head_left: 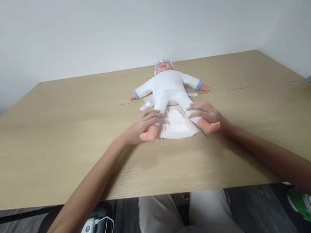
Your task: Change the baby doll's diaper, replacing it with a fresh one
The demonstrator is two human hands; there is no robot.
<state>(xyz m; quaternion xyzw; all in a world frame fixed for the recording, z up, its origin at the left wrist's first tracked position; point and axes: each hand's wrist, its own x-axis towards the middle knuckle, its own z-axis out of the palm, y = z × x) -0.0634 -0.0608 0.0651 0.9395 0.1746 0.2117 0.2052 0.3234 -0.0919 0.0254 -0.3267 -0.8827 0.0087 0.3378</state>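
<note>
A baby doll (167, 87) in a white suit and cap lies on its back on the wooden table (60, 147), head away from me. An open white diaper (176, 123) lies under its legs. My left hand (142, 125) wraps round the doll's left-side lower leg, above the bare foot. My right hand (206, 113) grips the other lower leg the same way. Both feet stick out below my fingers.
The table's near edge runs just above my lap. A white device with a cable (87, 227) sits on the floor at lower left, and a green and white object (308, 206) at lower right. A plain wall stands behind the table.
</note>
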